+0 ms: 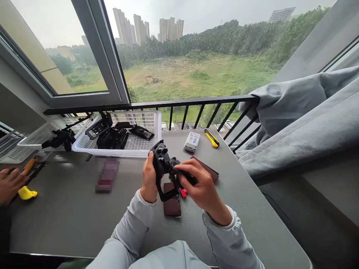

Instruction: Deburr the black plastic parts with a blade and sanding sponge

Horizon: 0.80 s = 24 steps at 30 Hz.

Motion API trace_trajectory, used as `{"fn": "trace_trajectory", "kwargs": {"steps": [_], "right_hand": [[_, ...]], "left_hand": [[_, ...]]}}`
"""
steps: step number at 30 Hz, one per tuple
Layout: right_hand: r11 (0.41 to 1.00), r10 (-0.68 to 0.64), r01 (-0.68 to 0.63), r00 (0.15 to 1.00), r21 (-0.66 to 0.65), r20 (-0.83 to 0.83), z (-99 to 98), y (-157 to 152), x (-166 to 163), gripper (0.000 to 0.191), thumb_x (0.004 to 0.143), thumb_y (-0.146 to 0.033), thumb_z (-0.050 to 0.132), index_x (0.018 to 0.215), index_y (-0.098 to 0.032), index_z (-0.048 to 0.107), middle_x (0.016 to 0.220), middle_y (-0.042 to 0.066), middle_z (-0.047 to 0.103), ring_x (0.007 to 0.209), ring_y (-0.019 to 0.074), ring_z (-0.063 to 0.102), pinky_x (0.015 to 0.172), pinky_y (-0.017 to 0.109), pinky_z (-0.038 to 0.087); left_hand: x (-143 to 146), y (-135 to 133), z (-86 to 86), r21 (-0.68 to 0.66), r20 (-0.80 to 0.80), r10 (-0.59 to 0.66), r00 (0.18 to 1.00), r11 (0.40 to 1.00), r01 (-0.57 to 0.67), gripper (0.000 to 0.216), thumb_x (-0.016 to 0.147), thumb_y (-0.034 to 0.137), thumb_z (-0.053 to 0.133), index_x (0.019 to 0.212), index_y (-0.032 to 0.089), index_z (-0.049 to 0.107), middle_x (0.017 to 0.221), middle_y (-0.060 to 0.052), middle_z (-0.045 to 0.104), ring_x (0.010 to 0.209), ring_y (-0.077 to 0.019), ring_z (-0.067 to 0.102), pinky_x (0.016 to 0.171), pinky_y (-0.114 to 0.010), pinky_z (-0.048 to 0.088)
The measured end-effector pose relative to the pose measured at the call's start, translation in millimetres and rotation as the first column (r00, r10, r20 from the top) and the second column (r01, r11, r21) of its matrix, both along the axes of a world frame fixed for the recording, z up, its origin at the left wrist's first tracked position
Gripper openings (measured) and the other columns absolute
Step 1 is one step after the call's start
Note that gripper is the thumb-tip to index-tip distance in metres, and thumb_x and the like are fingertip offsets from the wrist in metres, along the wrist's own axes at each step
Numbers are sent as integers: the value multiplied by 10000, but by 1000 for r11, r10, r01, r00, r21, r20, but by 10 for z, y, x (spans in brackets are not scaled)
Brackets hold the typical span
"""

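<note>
Since I'm only on the head cam, going L to R: at the far edge a co-worker's hand [10, 185] lies by an orange-handled tool [29, 166], fingers loosely curled, w/ a yellow plastic piece [26, 193] just below. Behind that, a white plastic basket [42, 134] sits beside a 2nd white basket [116, 152] holding blk plastic parts [112, 138]. On the grey table [64, 224] is a dark-red stack [107, 175], too blurred to ID.

Center: L hand [148, 178] is clenched round a blk moulded frame [162, 168], held up off the table just above some dark-red pads [172, 203]. R hand [204, 188] grips the frame's right side, fingers [190, 172] wrapped over a blk part there, though the exact contact is partly hidden. I'd judge the frame light and stiff, maybe a bit slick; safest hold is the thick body, not the thin arms, which may snap.

Next to it: a red bit [183, 192] and another dark-red pad [207, 168]. Further R: white box [192, 141], yellow utility knife [211, 138], blk railing [241, 116], grey curtain [303, 119].
</note>
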State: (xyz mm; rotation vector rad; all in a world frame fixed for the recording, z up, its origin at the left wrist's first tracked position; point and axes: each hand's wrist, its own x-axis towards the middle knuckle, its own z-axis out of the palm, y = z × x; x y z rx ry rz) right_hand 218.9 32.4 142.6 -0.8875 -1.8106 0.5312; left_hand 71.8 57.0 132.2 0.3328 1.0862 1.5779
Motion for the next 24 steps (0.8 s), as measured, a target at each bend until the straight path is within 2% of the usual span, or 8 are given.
{"fn": "trace_trajectory", "kwargs": {"steps": [3,8,13,17,19,21,24], "right_hand": [[984,176,-176,984,20,35,19,-106,-150,252,869,-74,533,1022,-221,668,963,65,612,870,173,621,765,299,542],[940,334,-310,918,-140,212,9,-131,-116,250,846,-41,537,965,-198,691,907,60,614,789,161,612,707,285,542],[967,248,-242,964,-74,92,16,-136,-78,273,874,-57,511,1019,-206,689,937,69,610,828,163,606,711,286,538],[928,373,-356,894,-112,249,40,-181,-115,297,844,-20,513,979,-195,712,892,72,634,828,180,588,724,302,528],[907,421,-397,867,-143,266,75,-189,-56,298,829,-14,515,946,-199,716,878,64,635,811,171,591,725,290,522],[931,360,-342,916,-126,177,102,-170,38,288,826,-23,507,918,-208,709,883,58,631,803,162,602,727,280,521],[991,79,-79,997,-104,-11,74,-102,139,252,852,-74,508,937,-223,693,905,54,629,838,169,619,753,294,522]], "left_hand": [[32,4,17,-3,10,1,1000,1000,-1,356,736,488,697,748,135,651,578,28,623,476,-105,552,503,-230,428],[39,12,23,-23,18,57,998,998,-57,327,747,463,683,759,138,652,582,24,635,484,-114,570,511,-234,429],[36,28,19,3,31,47,998,999,-47,326,745,461,683,742,137,652,586,20,641,496,-117,585,532,-240,452],[38,5,13,12,19,33,999,999,-33,350,738,489,687,742,141,646,574,24,632,479,-118,579,517,-244,460],[37,-4,3,12,30,23,999,1000,-24,359,752,502,672,755,143,646,585,20,640,488,-124,591,521,-248,472],[32,-2,-3,3,39,26,999,1000,-26,340,783,483,653,757,144,641,584,20,642,474,-115,587,494,-230,461],[29,1,18,-18,69,17,997,1000,-16,327,859,422,587,675,152,589,478,52,563,331,-66,455,364,-181,336]]}}
